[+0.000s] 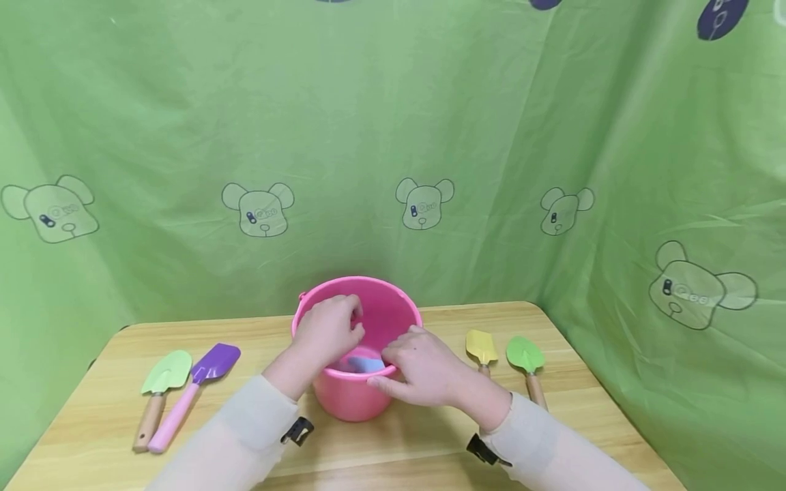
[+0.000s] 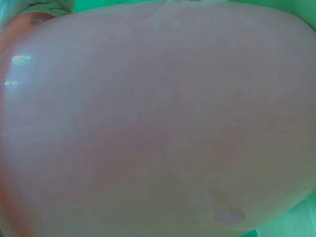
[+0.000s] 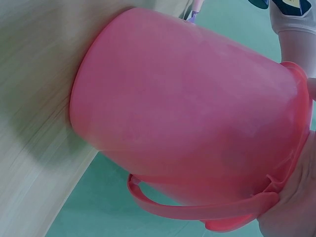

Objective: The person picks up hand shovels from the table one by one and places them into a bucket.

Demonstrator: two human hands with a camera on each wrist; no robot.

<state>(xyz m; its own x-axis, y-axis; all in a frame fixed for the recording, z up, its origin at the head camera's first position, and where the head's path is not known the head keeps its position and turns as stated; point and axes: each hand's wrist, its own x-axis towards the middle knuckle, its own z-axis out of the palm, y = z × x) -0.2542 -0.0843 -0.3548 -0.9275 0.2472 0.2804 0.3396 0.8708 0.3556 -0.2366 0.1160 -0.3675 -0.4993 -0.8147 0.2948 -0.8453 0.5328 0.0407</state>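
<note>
Gripping a pink bucket [image 1: 353,402]: right hand [image 1: 426,368], beside a curled left hand [image 1: 327,331] whose hold is unclear; blue object [image 1: 367,365] already inside, four shovels [image 1: 217,360] still out, flanking both.

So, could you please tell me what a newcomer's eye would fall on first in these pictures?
Probably the bright pink bucket, central in the head view, with the person's right grip on its rim and the left grip over its opening. Next might come the purple-bladed trowel on the left of the table, then the yellow trowel on the right.
</note>
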